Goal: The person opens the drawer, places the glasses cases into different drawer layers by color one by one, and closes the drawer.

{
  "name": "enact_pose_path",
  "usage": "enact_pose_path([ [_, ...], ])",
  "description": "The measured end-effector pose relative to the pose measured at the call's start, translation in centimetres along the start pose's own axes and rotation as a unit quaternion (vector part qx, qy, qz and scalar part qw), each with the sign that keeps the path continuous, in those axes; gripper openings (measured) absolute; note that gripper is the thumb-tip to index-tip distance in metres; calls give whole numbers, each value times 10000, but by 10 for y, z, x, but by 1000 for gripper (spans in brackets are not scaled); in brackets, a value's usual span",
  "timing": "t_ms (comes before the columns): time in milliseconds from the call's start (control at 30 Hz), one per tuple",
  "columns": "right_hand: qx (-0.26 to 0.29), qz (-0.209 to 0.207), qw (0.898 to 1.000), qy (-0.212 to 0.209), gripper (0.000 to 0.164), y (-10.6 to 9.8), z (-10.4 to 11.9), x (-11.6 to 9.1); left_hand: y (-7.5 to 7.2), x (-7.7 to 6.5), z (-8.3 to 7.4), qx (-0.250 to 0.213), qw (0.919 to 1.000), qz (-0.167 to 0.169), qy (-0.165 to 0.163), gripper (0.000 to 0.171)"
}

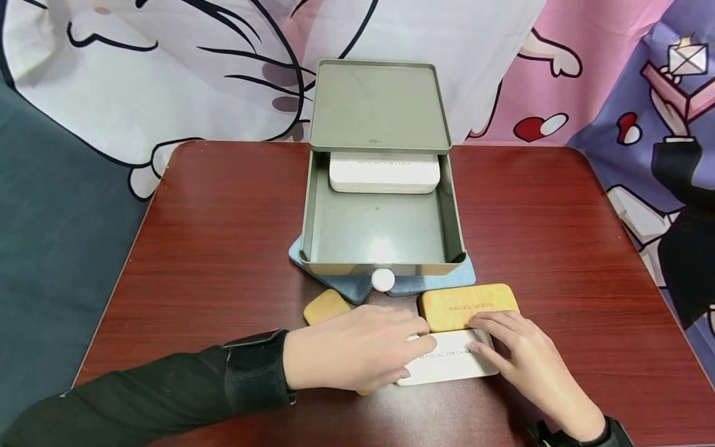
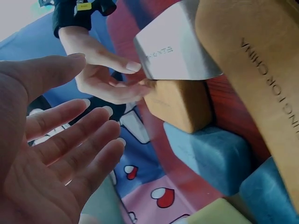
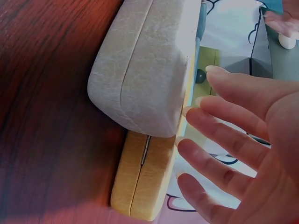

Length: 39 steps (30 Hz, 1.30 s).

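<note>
Left hand: the left hand (image 1: pixel 357 347) is slack, fingers extended and gripping nothing, above the left yellow case and the left end of the near white case.
Right hand: the right hand (image 1: pixel 519 347) is loose too, fingers spread, fingertips at the right end of the near white case; whether they touch is unclear.
Near white case: the white, rounded rectangular case (image 1: pixel 452 366) printed "REFUELING FOR CHINA" lies between the hands.
Yellow cases: a yellow rounded rectangular case (image 1: pixel 466 304) lies just beyond the white one; another yellow rounded case (image 1: pixel 326 306) sits left, partly hidden.
Blue cases: two blue rounded cases, left (image 1: pixel 352 287) and right (image 1: pixel 441 280), lie at the drawer's near edge.
Drawer: the grey-green, white-knobbed drawer (image 1: pixel 346 230) stands extended, a second white rounded case (image 1: pixel 385 177) in its far part.
Table: reddish-brown wood-grain table (image 1: pixel 223 248).
</note>
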State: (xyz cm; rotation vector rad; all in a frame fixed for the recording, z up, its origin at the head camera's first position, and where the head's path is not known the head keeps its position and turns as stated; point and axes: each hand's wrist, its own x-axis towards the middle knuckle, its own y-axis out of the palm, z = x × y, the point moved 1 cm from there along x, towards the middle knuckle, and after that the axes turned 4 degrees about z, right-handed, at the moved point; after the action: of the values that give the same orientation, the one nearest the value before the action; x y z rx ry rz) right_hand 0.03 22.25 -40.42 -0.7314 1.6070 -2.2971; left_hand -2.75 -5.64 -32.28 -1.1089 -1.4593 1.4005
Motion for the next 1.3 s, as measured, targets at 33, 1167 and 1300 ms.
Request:
enact_pose_path([
  [33,-11,-8,10000,-19,36,0,0,0,2,0,0,27,10000,7,-26,35],
  [1167,232,29,9995,-204,32,9,1,-9,88,9,-16,-438,9918,-102,-1199,80],
  [1300,178,68,9994,-285,31,11,0,-11,91,9,-17,-288,9926,-141,-1171,78],
])
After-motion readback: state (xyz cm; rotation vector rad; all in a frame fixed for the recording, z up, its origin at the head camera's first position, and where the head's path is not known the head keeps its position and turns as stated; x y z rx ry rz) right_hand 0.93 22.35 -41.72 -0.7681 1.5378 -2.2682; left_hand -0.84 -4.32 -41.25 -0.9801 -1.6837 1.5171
